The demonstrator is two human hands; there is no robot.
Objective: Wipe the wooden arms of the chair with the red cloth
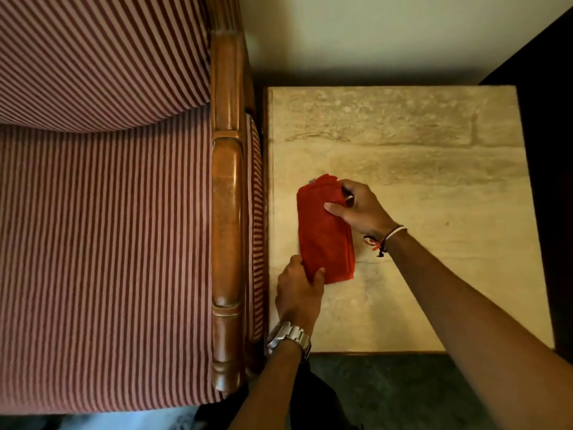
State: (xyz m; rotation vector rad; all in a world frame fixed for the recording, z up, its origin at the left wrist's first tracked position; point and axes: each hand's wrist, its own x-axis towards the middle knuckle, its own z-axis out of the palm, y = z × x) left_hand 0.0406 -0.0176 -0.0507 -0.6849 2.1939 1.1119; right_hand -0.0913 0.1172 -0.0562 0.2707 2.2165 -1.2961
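The red cloth (pixel 324 234) lies folded into a long strip on the stone-topped side table (pixel 434 187). My left hand (pixel 299 290) grips its near end, thumb on top. My right hand (pixel 359 206) pinches its far end, with fingers curled around the fold. Left of the table runs the chair's polished wooden arm (pixel 228 218), from the backrest toward me. The other arm of the chair is out of view.
The chair has a red-and-white striped seat (pixel 105 259) and back cushion (pixel 102 57). A pale wall (pixel 372 32) stands behind the table. Dark furniture (pixel 548 72) borders the table on the right. Greenish floor (pixel 387 392) shows below the table's front edge.
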